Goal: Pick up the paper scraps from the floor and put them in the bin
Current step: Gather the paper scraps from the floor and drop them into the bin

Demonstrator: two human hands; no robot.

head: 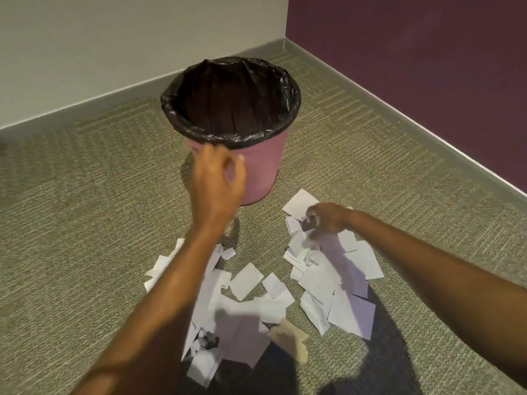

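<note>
A pink bin (263,166) lined with a black bag (174,109) stands on the carpet near the room's corner. Several white paper scraps (246,280) lie scattered on the floor in front of it, with one tan scrap (289,334) among them. My left hand (218,178) hovers in front of the bin's near side, fingers loosely curled, and nothing shows in it. My right hand (326,219) is down at the right-hand pile and grips a crumpled scrap (309,223) there. Both forearms cover part of the scraps.
A cream wall (114,47) runs along the back and a purple wall (413,67) along the right, both with a grey baseboard (370,89). Green-grey carpet (85,223) stretches out to the left of the bin and the piles.
</note>
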